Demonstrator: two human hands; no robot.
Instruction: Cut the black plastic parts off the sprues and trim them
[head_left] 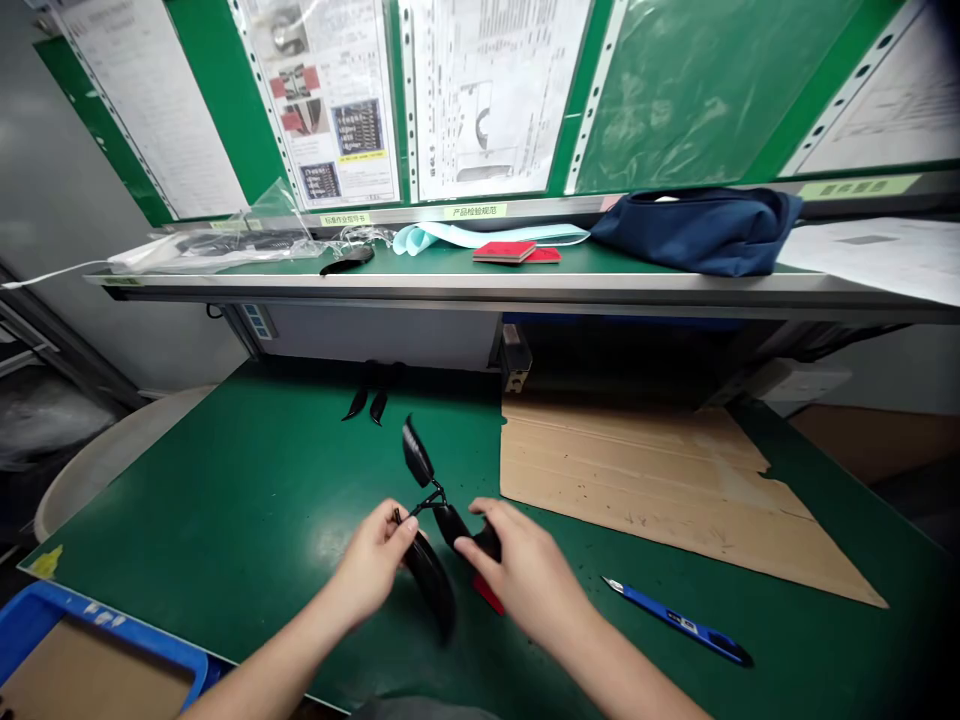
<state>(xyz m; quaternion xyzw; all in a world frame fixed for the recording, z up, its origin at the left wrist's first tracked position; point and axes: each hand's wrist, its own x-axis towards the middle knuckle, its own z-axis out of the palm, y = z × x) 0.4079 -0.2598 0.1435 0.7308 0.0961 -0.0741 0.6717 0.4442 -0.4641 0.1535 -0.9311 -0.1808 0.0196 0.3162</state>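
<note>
Right now my left hand (379, 555) pinches the joined black parts (448, 522) by one curved piece (433, 585), my right hand (519, 562) half-curls round another, likely steadying them over the green table (262, 490), knife (679, 620) nearby (handle nearest me, presumably for easy reach).

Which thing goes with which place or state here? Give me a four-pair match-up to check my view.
1. Slim blue tool with a pointed metal tip
2. Glossy black curved plastic pieces
3. Dark blue fabric pouch
4. Large brown cardboard sheet

A. Up on the shelf
B. Lying flat, notched along one edge
C. In the left hand and right hand
D. Beside the right forearm

Pairs: 1-D, 2-C, 3-A, 4-B
</note>
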